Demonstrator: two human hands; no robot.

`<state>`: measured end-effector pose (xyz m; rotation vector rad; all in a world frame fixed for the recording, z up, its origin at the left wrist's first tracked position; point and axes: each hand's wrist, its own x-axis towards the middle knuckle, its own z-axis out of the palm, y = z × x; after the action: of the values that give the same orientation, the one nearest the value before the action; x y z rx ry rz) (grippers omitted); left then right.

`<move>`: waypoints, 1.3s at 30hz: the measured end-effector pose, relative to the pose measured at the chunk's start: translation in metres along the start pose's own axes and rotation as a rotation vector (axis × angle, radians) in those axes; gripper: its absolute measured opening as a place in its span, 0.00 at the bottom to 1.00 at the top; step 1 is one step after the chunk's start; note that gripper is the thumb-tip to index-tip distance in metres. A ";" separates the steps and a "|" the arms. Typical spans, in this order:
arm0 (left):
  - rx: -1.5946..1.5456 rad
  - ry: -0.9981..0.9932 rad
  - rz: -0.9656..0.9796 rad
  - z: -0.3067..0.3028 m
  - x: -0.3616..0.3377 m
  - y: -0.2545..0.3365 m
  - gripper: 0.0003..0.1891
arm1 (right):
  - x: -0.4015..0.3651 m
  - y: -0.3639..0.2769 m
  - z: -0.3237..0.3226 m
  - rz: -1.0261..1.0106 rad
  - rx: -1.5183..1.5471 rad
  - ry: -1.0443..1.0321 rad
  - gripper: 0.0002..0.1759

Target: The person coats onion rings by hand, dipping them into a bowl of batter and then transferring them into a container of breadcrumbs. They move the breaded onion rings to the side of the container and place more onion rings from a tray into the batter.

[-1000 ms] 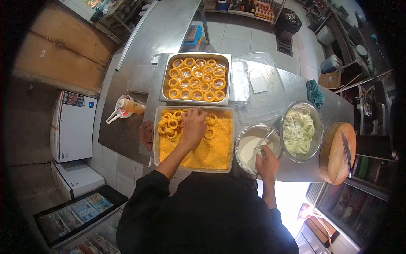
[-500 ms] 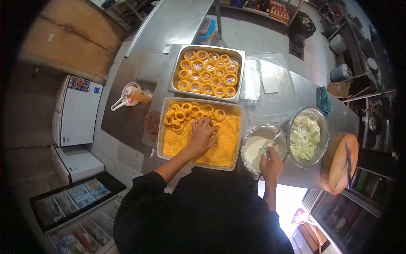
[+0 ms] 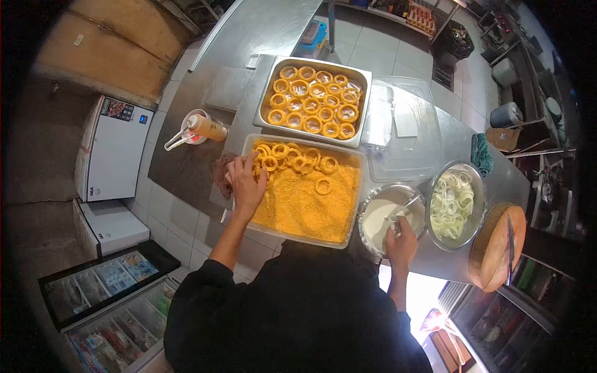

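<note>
My left hand (image 3: 247, 186) is over the left wall of a plastic tub (image 3: 298, 239) of orange breadcrumbs (image 3: 305, 205), its fingers apart. Its fingertips are close to a cluster of crumb-coated onion rings (image 3: 280, 152) at the tub's far left. One coated ring (image 3: 323, 185) lies by itself on the crumbs. My right hand (image 3: 401, 242) is closed around a metal utensil (image 3: 404, 207) smeared with batter, whose exact kind I cannot make out. The utensil dips into a steel bowl (image 3: 364, 239) of pale batter (image 3: 377, 217).
Behind the tub, a steel pan (image 3: 364, 112) holds coated rings in rows. To the right stand a bowl of raw onion rings (image 3: 453, 202) and a round chopping board (image 3: 491, 255) with a knife (image 3: 510, 245). A sauce bottle (image 3: 208, 128) and a clear lid (image 3: 404, 161) are on the table.
My left hand has moved left from the middle of the crumbs to the tub's left wall, exposing a single coated ring. My right hand stays at the batter bowl. The view has shifted slightly.
</note>
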<state>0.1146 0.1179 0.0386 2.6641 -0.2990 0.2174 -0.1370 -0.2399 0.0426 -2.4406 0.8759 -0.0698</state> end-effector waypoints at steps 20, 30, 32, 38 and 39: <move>0.048 -0.007 0.127 0.000 0.020 0.006 0.14 | 0.000 0.006 0.005 0.022 0.018 -0.018 0.18; 0.140 0.038 0.059 0.002 -0.034 0.000 0.14 | 0.001 0.001 0.002 -0.007 0.003 0.007 0.18; 0.133 0.020 -0.014 0.014 -0.044 -0.007 0.14 | 0.000 0.001 0.002 -0.013 0.006 0.010 0.18; 0.181 0.022 -0.112 0.022 -0.050 0.009 0.17 | 0.000 0.000 0.000 -0.017 -0.004 -0.008 0.19; 0.180 0.022 -0.110 0.023 -0.051 0.011 0.17 | 0.000 0.002 0.003 -0.020 0.007 0.008 0.19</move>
<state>0.0654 0.1072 0.0127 2.8438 -0.1300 0.2493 -0.1373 -0.2397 0.0396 -2.4446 0.8531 -0.0900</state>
